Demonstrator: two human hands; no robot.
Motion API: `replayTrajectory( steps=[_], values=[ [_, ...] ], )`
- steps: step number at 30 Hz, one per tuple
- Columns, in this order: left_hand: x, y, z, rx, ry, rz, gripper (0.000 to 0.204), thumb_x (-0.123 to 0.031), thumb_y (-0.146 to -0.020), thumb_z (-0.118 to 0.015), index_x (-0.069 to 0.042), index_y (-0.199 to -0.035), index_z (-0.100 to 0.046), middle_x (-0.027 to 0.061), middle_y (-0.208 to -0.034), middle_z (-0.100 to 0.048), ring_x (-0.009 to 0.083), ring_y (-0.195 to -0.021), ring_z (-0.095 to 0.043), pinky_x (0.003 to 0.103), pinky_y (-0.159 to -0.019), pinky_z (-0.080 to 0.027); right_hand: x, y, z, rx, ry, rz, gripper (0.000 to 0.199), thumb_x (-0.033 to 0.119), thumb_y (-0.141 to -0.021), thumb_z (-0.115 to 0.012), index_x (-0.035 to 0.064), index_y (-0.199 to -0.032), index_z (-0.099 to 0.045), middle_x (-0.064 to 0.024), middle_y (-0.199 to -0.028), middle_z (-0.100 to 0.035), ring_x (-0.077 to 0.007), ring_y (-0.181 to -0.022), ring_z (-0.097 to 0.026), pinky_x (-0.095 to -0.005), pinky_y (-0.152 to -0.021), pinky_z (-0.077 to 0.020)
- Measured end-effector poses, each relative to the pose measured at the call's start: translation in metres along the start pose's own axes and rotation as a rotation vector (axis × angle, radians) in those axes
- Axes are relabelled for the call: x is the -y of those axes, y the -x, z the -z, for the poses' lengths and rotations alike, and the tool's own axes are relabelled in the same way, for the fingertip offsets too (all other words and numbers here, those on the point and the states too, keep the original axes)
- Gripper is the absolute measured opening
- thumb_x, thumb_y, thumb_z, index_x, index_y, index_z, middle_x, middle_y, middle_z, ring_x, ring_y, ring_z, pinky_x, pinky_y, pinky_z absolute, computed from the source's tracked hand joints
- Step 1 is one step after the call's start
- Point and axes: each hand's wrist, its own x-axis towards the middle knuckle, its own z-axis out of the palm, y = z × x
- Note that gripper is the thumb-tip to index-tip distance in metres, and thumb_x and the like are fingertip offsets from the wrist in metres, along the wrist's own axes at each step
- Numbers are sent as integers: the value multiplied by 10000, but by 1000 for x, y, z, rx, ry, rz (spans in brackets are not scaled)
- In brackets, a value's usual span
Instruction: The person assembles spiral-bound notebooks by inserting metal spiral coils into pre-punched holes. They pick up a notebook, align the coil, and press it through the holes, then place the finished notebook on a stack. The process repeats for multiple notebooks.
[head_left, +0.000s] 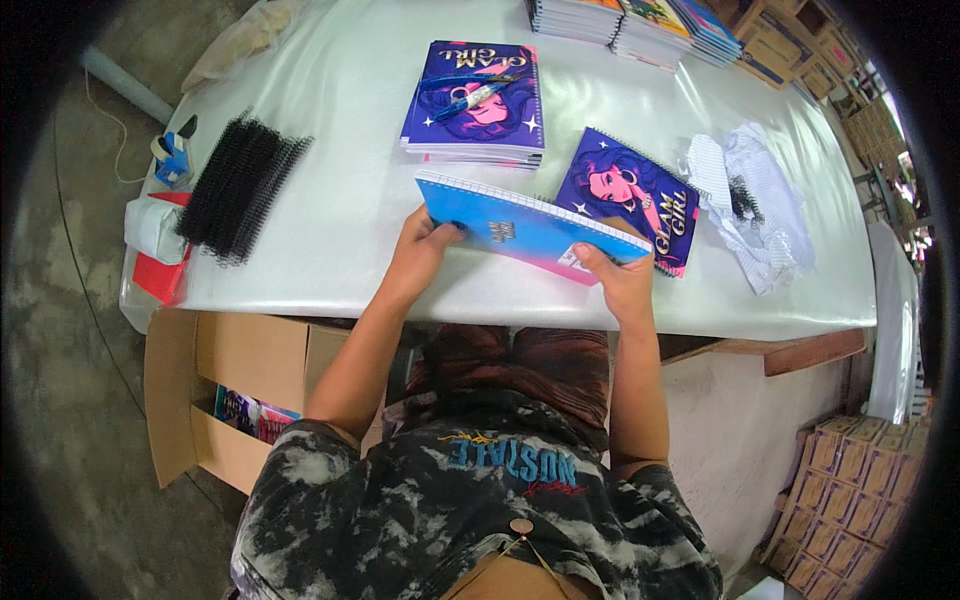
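My left hand (420, 250): clamped on the left short edge of the blue-covered spiral notebook with a pink corner (520, 228), thumb on top, fingers underneath.
My right hand (620, 285): gripping the near right corner of the same notebook, thumb pressed on the cover, fingers below.
Blue notebook: one, held between both hands just above the near edge of the table, tilted so its far long edge with the white page stack faces away from me.
Purple notebook with a cartoon face on the cover (628, 198): one, lying flat just beyond my right hand, partly hidden behind the blue notebook, angled to the right.
Small stack of purple notebooks (478, 100): one stack, farther off and a little left; I cannot count the books in it.
Blue pen (470, 98): one, lying on top of that stack.
Pile of black plastic binding spirals (240, 185): one pile at the left, too many to count.
White crumpled cloth (760, 200): one, right of the purple notebook.
Far stacks of colourful notebooks (630, 20): about three, at the far edge.
White glossy table (340, 230): one, carrying all of it.
Open brown cardboard box (240, 390): one, on the floor near left, below the table.
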Motion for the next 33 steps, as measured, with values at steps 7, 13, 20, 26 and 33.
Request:
replayTrajectory(
  steps=[7,13,20,26,33],
  values=[
    [-10,3,-7,-13,3,-17,223,-55,-791,-471,-12,-982,-578,30,-900,-594,129,-855,-522,276,-823,-387,-2,-8,-1,-63,8,23,101,60,-781,-686,10,-865,-661,5,-777,-636,-53,-697,-547,-216,-627,-439],
    [-7,2,0,11,-44,0,250,-35,-813,-447,-16,-1038,-555,33,-942,-584,126,-892,-517,280,-847,-391,-4,-8,5,16,40,2,152,53,-785,-679,-2,-923,-644,-10,-830,-642,-61,-735,-555,-220,-675,-450],
    [-10,0,28,140,-401,-167,252,-18,-823,-502,-26,-1072,-538,71,-995,-578,166,-906,-536,301,-833,-425,6,-10,9,106,91,-62,299,65,-807,-648,-18,-1091,-598,-13,-898,-634,-55,-801,-539,-210,-732,-447],
    [-26,-3,184,-705,-1552,-109,320,-229,-837,-566,-75,-1118,-552,138,-1073,-553,303,-1008,-526,393,-858,-425,0,-13,11,110,-10,-62,276,61,-827,-620,-2,-1096,-604,0,-895,-634,-52,-800,-533,-222,-724,-448],
    [-9,21,209,-778,-1606,-130,274,-286,-863,-539,-68,-1028,-562,138,-1010,-554,309,-956,-518,418,-799,-422,7,-8,5,127,100,83,294,51,-809,-628,20,-1101,-612,-52,-983,-653,-91,-872,-580,-243,-780,-467]
  ],
)
